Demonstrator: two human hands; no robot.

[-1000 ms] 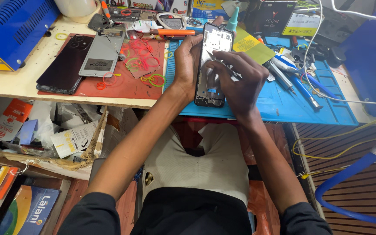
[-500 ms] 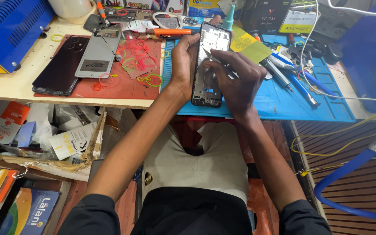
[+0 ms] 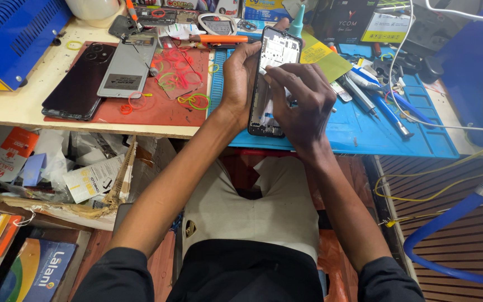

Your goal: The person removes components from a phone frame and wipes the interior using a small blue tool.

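Observation:
An opened black phone frame (image 3: 278, 53) stands tilted over the blue work mat (image 3: 364, 128), its inner parts facing me. My left hand (image 3: 240, 78) grips the frame's left edge, thumb and fingers wrapped around it. My right hand (image 3: 302, 100) lies over the frame's middle and lower part, fingertips pressing something small and white against the inside. What the fingertips pinch is too small to tell. The frame's lower half is partly hidden by my right hand.
A red mat (image 3: 163, 95) at left carries a dark phone back (image 3: 79, 81), a grey phone panel (image 3: 127, 67) and coloured rubber bands. Tweezers and blue-handled tools (image 3: 378, 98) lie on the blue mat's right. A blue machine (image 3: 12, 39) stands far left. Cables and a blue hose (image 3: 448, 223) hang at right.
My view has shifted slightly. My right hand's fingers have slid a little up the phone frame; my left hand keeps its grip on the edge.

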